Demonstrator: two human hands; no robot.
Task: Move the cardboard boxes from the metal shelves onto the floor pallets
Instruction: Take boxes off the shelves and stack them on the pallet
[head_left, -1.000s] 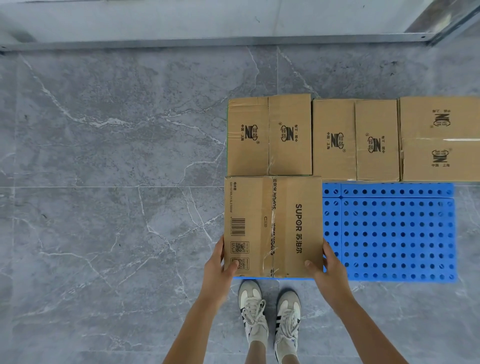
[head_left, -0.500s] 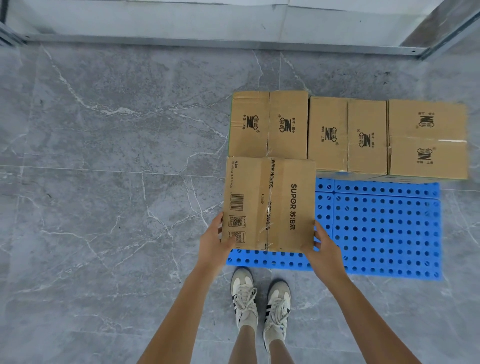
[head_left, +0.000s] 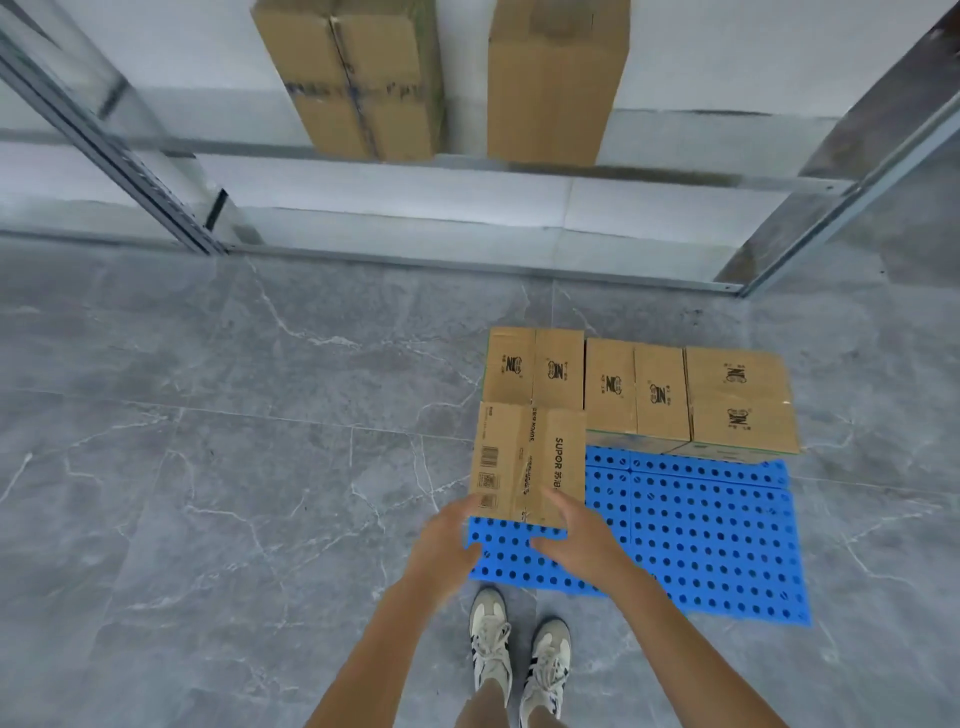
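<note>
Floor: grey marbled tiles (head_left: 208, 493), with a blue perforated pallet (head_left: 727, 540) lying flat in front of the person's shoes (head_left: 519, 660)
Shelves: a metal rack (head_left: 519, 174) stands behind the pallet; two cardboard boxes are on it, one on the left (head_left: 358, 78) and one on the right (head_left: 556, 78), well apart from the pallet
Back row: three boxes sit side by side along the pallet's far edge, left (head_left: 534, 370), middle (head_left: 636, 391), right (head_left: 740, 402), sides touching or nearly so; packed tight, likely to leave the front free for more
Front box: the printed box (head_left: 527, 462) sits at the pallet's front left corner, its far end against the left back box, so a second row seems to be starting there
Long axis: the front box runs from the person toward the shelves, taped seam and lettering along that line, top face up
Left hand: blurred, the left hand (head_left: 447, 535) is at the box's near left corner with fingers loosely spread; it appears to hold nothing, though whether it touches the cardboard I cannot tell
Right hand: the right hand (head_left: 576, 535) is open, fingertips over the box's near edge, gripping nothing
Stage: judged from this, the box is set down and both hands are free for one from the rack
</note>
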